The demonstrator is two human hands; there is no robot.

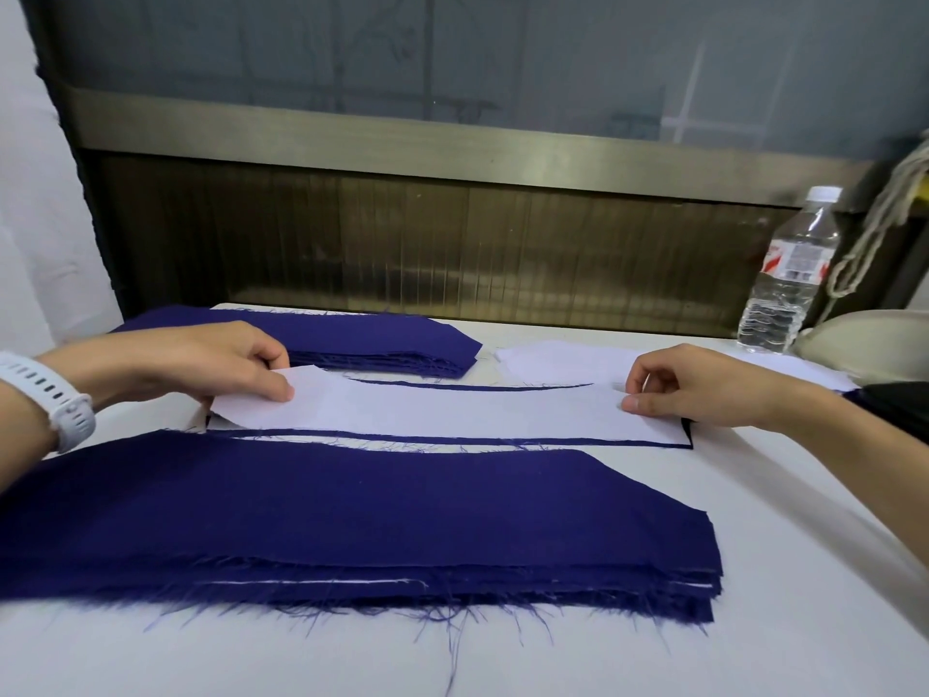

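Head view: white strip (452, 410) between two navy stacks (352, 515)

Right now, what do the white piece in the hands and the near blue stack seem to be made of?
The white piece: seems thin interfacing or paper, matte; it lies flat with clean-cut edges. The near blue stack: woven cloth, matte; loose threads fray from its front edge.
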